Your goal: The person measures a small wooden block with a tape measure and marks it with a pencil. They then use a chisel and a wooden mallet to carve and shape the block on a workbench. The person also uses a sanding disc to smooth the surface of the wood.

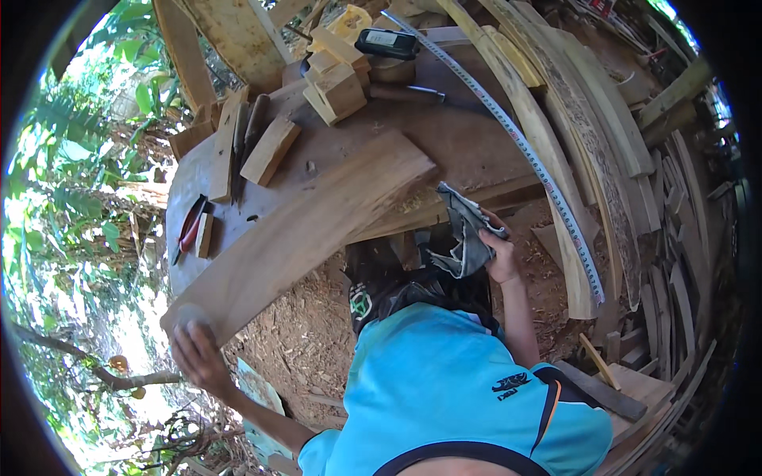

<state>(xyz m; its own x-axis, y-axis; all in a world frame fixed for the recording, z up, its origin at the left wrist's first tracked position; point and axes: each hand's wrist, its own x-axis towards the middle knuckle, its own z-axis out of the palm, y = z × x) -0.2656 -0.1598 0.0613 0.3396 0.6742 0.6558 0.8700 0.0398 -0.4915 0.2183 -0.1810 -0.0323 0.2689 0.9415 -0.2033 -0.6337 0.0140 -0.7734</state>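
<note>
A long, flat brown wooden plank (305, 222) lies slantwise across the near side of the workbench, its left end reaching past the bench. At that end my left hand (198, 357) has its fingers curled against a pale, rounded thing (189, 315), too blurred to name, which rests on the plank. My right hand (500, 252) grips a crumpled grey rag (464, 230) with ragged edges, to the right of the plank and off its surface.
On the bench (468, 131) are wooden blocks (337, 87), a loose block (270, 151), red-handled pliers (190, 226), a chisel-like tool (409, 93) and a black case (387, 44). A tape measure (524, 147) stretches along boards (567, 202) at right.
</note>
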